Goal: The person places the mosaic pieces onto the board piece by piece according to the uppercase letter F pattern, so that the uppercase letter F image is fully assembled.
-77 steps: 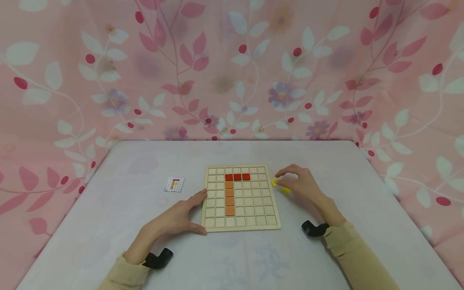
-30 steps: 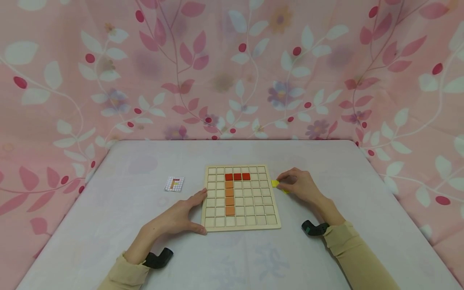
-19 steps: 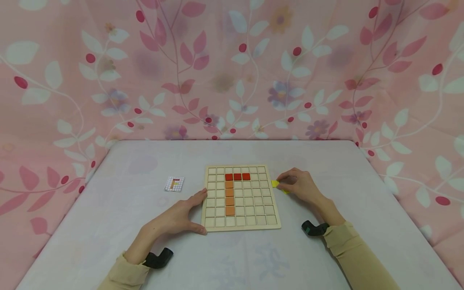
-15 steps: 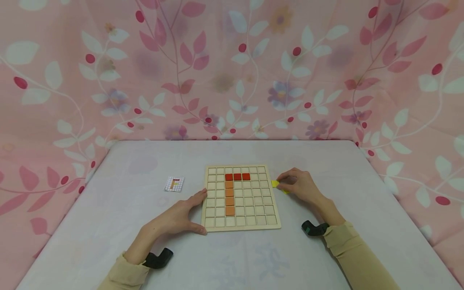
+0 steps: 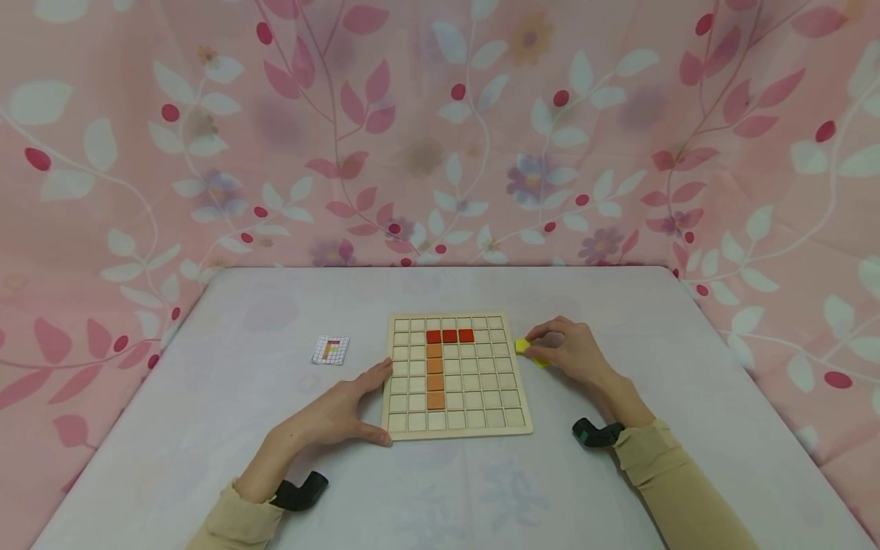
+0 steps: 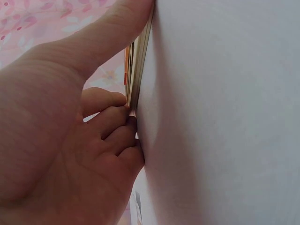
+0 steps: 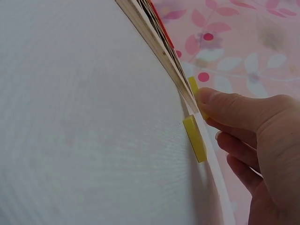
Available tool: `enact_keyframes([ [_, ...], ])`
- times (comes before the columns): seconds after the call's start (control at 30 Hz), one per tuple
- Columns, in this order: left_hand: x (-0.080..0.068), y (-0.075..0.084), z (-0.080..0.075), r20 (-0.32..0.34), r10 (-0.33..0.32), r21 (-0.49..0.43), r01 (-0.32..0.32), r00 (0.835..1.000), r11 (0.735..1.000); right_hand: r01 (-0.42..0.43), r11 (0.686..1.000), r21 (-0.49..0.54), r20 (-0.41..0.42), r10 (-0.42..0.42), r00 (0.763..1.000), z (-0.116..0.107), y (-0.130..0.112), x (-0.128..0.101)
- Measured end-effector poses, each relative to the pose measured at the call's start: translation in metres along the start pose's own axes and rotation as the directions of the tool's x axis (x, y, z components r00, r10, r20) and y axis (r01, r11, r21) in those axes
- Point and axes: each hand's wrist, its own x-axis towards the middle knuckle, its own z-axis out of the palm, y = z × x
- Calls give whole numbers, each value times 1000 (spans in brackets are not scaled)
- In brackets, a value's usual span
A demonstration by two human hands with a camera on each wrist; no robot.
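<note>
Head view: right hand (image 5: 576, 356) covers most of the yellow tiles (image 5: 522, 345), count unclear, and whether the fingers (image 5: 543, 330) actually pinch one can't be told. Pattern card (image 5: 331, 349) too small to read beyond an orange-red shape. Left wrist view: grid board (image 6: 136, 75) shows only as a thin edge, cut off at the top; left hand (image 6: 61, 140) fills the frame, palm cropped. Right wrist view: second yellow tile (image 7: 193, 86) mostly behind the thumb; board surface edge-on, cells unreadable.
</note>
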Motion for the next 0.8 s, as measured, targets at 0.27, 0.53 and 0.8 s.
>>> enact_keyframes([
  [0.27, -1, 1, -1, 6, 1, -6, -1, 1000, 1000, -14, 999, 30, 32, 13, 999, -1, -11, -3],
  [0.53, 0, 0, -1, 5, -7, -4, 7, 1000, 1000, 38, 997, 63, 30, -40, 999, 11, -27, -1],
  [0.8, -1, 1, 0, 2, -1, 0, 1, 1000, 1000, 143, 986, 84, 51, -148, 988, 34, -46, 5],
])
